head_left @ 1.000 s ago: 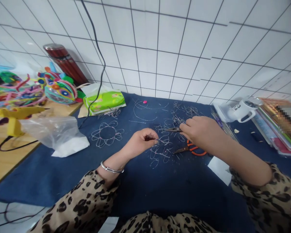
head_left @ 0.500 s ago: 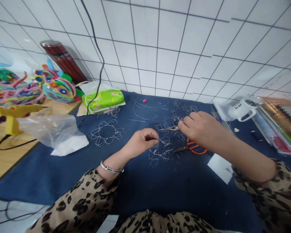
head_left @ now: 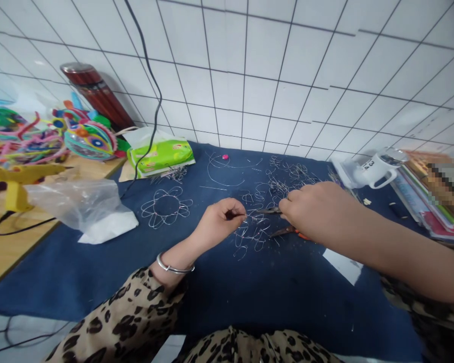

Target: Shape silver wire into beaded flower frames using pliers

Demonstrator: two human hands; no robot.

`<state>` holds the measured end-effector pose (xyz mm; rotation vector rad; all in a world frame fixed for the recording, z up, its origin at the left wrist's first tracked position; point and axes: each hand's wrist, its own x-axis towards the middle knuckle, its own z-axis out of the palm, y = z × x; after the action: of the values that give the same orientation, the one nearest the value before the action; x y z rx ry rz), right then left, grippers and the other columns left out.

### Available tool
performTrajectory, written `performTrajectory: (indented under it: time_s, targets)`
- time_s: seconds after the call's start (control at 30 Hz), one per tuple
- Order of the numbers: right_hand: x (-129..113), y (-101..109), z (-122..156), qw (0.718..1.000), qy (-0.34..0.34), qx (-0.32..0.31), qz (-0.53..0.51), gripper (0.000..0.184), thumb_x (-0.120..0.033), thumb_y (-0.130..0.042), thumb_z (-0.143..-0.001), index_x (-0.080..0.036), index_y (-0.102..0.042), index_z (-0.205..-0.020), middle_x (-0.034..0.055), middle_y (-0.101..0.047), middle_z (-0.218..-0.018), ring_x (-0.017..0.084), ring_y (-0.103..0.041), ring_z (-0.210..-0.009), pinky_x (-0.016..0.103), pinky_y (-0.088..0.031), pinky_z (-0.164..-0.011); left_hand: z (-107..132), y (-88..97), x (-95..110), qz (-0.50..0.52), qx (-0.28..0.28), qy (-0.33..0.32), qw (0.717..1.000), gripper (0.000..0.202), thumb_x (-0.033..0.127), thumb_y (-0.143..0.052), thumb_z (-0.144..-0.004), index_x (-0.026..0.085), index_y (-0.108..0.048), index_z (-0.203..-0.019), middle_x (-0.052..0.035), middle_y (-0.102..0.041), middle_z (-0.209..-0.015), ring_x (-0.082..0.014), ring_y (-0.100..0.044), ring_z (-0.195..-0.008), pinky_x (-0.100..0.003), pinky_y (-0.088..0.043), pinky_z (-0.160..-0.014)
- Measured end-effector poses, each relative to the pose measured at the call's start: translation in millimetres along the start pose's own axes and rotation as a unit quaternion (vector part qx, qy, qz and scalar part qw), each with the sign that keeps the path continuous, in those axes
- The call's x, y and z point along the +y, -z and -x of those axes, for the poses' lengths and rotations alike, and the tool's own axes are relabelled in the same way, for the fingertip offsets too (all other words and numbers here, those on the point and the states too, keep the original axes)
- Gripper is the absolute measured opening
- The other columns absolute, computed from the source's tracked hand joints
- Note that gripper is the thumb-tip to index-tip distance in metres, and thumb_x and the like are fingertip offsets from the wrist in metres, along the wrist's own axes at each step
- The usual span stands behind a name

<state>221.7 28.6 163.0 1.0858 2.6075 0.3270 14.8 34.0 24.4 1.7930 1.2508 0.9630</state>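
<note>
My left hand [head_left: 226,219] is closed in a pinch on a thin bent-wire piece [head_left: 253,234], whose loops spread to the right of the fingertips. From the right, my right hand [head_left: 312,209] grips needle-nose pliers [head_left: 270,210]. Their narrow jaws point left and reach the wire beside my left fingertips; whether they clamp it I cannot tell. Orange-handled scissors [head_left: 287,231] lie just below the pliers, partly hidden under my right hand. A flower-shaped wire ring [head_left: 166,207] lies flat on the dark blue cloth [head_left: 227,297] to the left.
Loose wire pieces [head_left: 283,176] lie behind my right hand. At left are a plastic bag [head_left: 79,201], a yellow glue gun [head_left: 18,184] and a green tissue pack [head_left: 161,157]. A white mug [head_left: 378,170] and stacked books [head_left: 423,196] stand at right.
My right hand has come down and slightly right, and the pliers' jaws have dropped to the wire at my left fingertips. The right hand now covers more of the scissors' handles.
</note>
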Motion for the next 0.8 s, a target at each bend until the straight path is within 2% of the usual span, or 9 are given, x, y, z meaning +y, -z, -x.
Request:
performTrajectory:
  time_s: [0.2,0.27,0.4,0.6,0.8]
  targets:
    - [-3.3,5.7,-5.5,0.999,-0.018,-0.034,-0.015,0.014,-0.021,-0.053,-0.08,-0.019,-0.063,-0.071,0.0051,-0.057,-0.057,0.013,-0.048,-0.051,0.028,-0.027,-0.049,2.6,0.9,5.6,-0.046,0.016,-0.033,0.998,0.004,0.015,-0.057,-0.076,0.019,-0.058,-0.074,0.0002,-0.057,-0.07,-0.0114,-0.052,-0.065,-0.023,-0.043,-0.059]
    - [-6.2,11.1,-6.6,0.998,-0.017,-0.064,-0.002,0.01,-0.014,-0.056,-0.073,-0.02,-0.063,-0.069,0.0052,-0.059,-0.059,0.013,-0.047,-0.05,0.028,-0.026,-0.048,3.1,0.5,6.1,-0.048,0.021,-0.036,0.998,0.004,0.015,-0.057,-0.076,0.019,-0.057,-0.076,-0.0001,-0.057,-0.071,-0.0119,-0.053,-0.066,-0.023,-0.044,-0.06]
    - [-13.4,18.7,-9.5,0.991,-0.042,-0.127,0.012,0.021,-0.001,-0.058,-0.06,-0.02,-0.063,-0.066,0.0067,-0.063,-0.065,0.015,-0.05,-0.05,0.029,-0.025,-0.047,3.9,-0.6,5.6,-0.043,0.029,-0.036,0.998,0.007,0.016,-0.058,-0.076,0.019,-0.055,-0.082,-0.0008,-0.059,-0.075,-0.0124,-0.055,-0.067,-0.024,-0.046,-0.061]
    - [-21.4,16.6,-10.2,0.994,-0.017,-0.105,0.038,0.025,0.0,-0.056,-0.061,-0.02,-0.063,-0.073,0.0074,-0.063,-0.069,0.016,-0.053,-0.051,0.027,-0.026,-0.044,5.2,-1.8,5.5,-0.043,0.033,-0.038,0.998,0.015,0.015,-0.059,-0.076,0.019,-0.054,-0.089,-0.0011,-0.061,-0.078,-0.0128,-0.058,-0.071,-0.024,-0.048,-0.065]
    - [-27.2,19.6,-9.1,0.99,-0.01,-0.129,0.063,0.028,-0.001,-0.058,-0.062,-0.016,-0.064,-0.085,0.0085,-0.066,-0.077,0.016,-0.057,-0.056,0.024,-0.029,-0.044,5.9,-2.0,8.1,-0.074,0.043,-0.055,0.995,0.014,0.012,-0.058,-0.076,0.019,-0.055,-0.089,0.0001,-0.061,-0.077,-0.0117,-0.059,-0.07,-0.023,-0.047,-0.063]
